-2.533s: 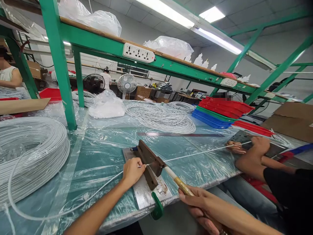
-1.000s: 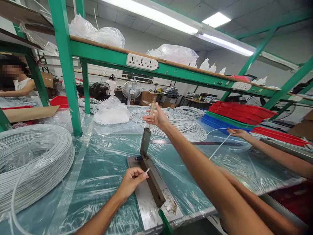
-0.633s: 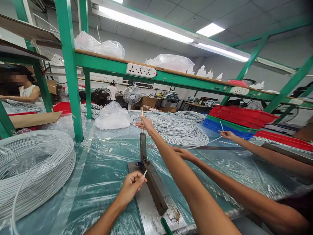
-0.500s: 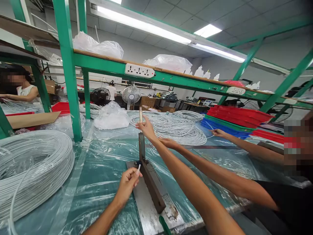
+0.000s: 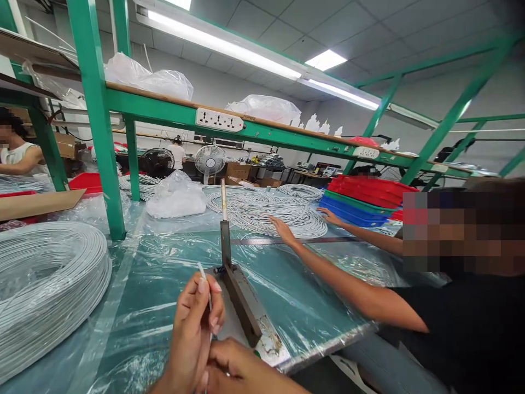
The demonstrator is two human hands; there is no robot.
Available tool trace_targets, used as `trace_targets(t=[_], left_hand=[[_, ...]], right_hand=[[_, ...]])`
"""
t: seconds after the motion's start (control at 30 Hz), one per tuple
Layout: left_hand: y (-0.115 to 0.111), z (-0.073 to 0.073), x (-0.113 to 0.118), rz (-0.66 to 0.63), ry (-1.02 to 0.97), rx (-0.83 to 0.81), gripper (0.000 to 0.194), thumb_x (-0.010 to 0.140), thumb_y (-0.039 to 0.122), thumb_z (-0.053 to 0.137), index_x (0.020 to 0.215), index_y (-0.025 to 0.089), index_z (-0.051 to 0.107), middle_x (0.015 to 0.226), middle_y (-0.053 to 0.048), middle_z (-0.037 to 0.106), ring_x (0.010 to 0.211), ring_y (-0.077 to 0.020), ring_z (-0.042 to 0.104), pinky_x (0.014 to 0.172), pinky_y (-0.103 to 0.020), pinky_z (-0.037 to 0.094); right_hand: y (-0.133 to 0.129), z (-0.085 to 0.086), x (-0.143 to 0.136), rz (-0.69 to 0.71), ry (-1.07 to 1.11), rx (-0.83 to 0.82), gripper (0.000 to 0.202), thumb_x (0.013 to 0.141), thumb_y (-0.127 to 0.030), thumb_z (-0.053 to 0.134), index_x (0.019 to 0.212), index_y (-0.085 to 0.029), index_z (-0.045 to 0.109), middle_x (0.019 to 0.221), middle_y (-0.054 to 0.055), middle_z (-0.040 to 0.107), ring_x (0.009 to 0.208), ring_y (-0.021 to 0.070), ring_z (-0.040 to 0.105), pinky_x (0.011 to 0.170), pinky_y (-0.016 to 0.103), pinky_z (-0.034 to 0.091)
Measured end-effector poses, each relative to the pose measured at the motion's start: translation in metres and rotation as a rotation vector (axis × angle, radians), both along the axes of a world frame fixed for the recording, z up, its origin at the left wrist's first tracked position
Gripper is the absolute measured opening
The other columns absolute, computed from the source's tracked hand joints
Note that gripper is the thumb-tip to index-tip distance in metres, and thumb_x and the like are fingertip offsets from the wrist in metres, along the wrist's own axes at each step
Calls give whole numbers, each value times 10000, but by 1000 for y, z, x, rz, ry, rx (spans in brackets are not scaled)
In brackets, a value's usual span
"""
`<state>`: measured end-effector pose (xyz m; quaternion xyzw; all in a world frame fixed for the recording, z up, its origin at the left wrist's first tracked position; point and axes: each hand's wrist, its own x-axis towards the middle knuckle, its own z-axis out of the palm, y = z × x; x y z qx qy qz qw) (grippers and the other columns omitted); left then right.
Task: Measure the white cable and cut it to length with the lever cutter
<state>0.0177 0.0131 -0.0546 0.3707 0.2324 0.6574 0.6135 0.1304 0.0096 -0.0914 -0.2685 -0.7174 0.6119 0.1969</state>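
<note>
My left hand (image 5: 196,323) is closed on a thin white cable (image 5: 200,269), its short end sticking up past the thumb and fingertips. Lower in the picture, my right hand (image 5: 241,369) curls against the left one, its fingers closed where the cable runs down; the grip is partly hidden. Just beyond both hands stands a metal lever tool (image 5: 226,243) on a plate, with a spring at its pivot and an upright handle. Neither hand touches that handle.
A large coil of white cable (image 5: 92,284) lies on the left. More looped cable (image 5: 266,210) spreads across the back, where a co-worker's hand (image 5: 283,230) reaches over it. Stacked red, green and blue trays (image 5: 361,202) stand behind. A green post (image 5: 96,137) rises at left.
My right hand has let go of the upright handle and come down beside my left hand. My left hand has drawn the cable back from the lever tool. The co-worker's arms have shifted.
</note>
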Motion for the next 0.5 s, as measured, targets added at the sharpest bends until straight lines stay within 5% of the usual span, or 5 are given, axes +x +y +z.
trace_targets(t=[0.1, 0.2, 0.33, 0.5], left_hand=[[-8, 0, -15, -109, 472, 54, 351, 764, 519, 600, 996, 260, 650, 787, -39, 636, 729, -161, 578, 621, -227, 441], [-11, -6, -39, -153, 993, 111, 441, 788, 499, 560, 1209, 367, 558, 1179, -47, 600, 1067, -254, 531, 803, -303, 438], [-1, -18, -70, -130, 1540, 109, 426, 784, 374, 563, 1210, 354, 565, 989, -48, 677, 960, -279, 574, 823, -364, 412], [30, -22, -112, 166, 1835, 102, 363, 814, 286, 457, 1123, 231, 639, 802, -72, 700, 850, -295, 615, 739, -353, 406]], right_hand=[[0, 4, 4, -138, 167, -95, 530, 835, -634, 405, 695, -139, 529, 572, 27, 559, 482, 91, 524, 486, 190, 415], [16, 19, 35, -404, 341, -91, 452, 859, -582, 421, 688, -167, 468, 488, 18, 571, 389, 103, 503, 409, 188, 373], [53, 33, 104, -861, 488, -41, 381, 765, -505, 614, 655, -183, 444, 432, -37, 498, 339, 74, 416, 378, 175, 327], [86, 25, 192, -1173, 553, -58, 287, 748, -362, 619, 609, -201, 427, 434, -65, 386, 326, 62, 334, 341, 179, 302]])
